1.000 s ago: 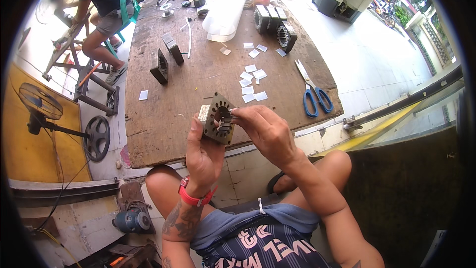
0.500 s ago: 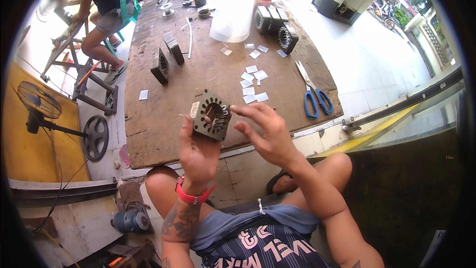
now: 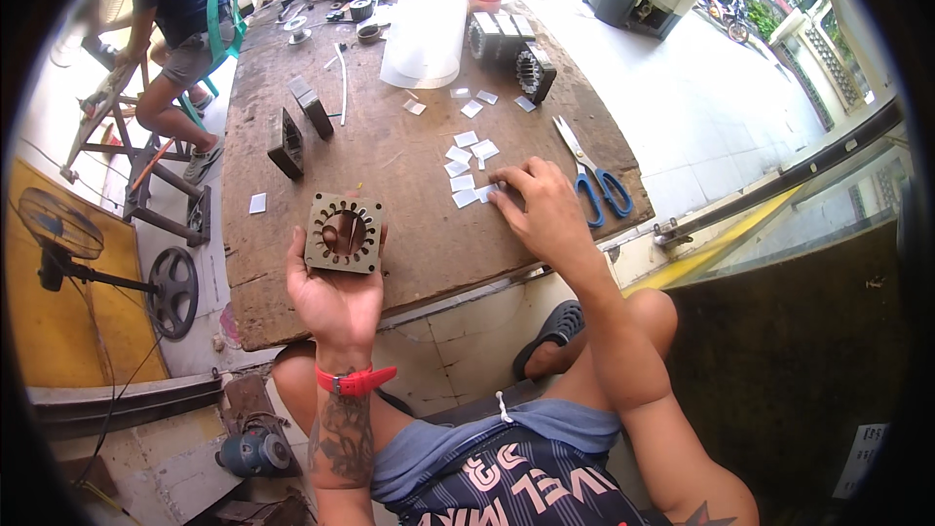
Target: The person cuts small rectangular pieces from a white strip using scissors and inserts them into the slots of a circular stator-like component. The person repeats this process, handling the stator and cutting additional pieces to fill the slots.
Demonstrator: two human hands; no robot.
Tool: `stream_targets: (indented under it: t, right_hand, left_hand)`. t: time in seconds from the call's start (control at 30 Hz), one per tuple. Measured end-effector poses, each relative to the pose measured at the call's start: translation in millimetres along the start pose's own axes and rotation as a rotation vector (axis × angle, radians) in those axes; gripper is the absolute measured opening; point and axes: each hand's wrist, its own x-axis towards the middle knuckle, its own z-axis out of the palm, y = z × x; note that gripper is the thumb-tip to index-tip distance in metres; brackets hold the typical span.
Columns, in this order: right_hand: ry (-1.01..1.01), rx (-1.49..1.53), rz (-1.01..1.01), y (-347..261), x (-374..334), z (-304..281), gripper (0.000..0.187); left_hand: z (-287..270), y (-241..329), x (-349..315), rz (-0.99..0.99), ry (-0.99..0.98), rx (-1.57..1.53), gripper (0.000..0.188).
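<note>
My left hand (image 3: 336, 307) is closed around a square metal stator core (image 3: 324, 206), gripping it from below at the table's near edge. The core's face is turned up, with slots ringing its round central hole, and fingers show through the opening. My right hand (image 3: 539, 209) reaches over the table to the right, its thumb and index finger closing on a small white paper piece (image 3: 486, 194). Several similar white paper pieces (image 3: 458, 169) lie loosely just beyond those fingertips. Blue-handled scissors (image 3: 612, 193) lie beside the right hand, partly hidden by it.
Two stator cores (image 3: 285, 144) stand at the table's left, and more cores (image 3: 534, 73) stand at the back right. A translucent plastic sheet roll (image 3: 429, 34) lies at the back near spools and tools. A person (image 3: 180, 10) sits beyond the left edge, near a fan (image 3: 58, 224).
My right hand has left the stator core and moved right to the white pieces. My left hand has shifted left, and the core now faces up more squarely.
</note>
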Motion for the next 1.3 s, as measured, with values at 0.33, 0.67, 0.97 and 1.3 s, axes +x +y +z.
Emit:
stream_targets:
  t: [0.33, 0.67, 0.97, 1.3]
  right_hand:
    - [0.027, 0.026, -0.172, -13, 3, 20, 0.019]
    - [-0.046, 0.720, -0.081, -51, -15, 11, 0.025]
    - [0.124, 0.406, -0.425, -63, -19, 8, 0.032]
    - [0.051, 0.322, -0.507, -60, -22, 9, 0.036]
  left_hand:
    - [4, -2, -5, -0.040, -0.018, -0.036, 0.058]
    - [13, -12, -16, -0.103, -0.114, 0.052, 0.039]
    - [17, -23, -27, 0.014, -0.195, 0.249, 0.028]
    - [19, -30, -32, 0.046, -0.190, 0.317, 0.025]
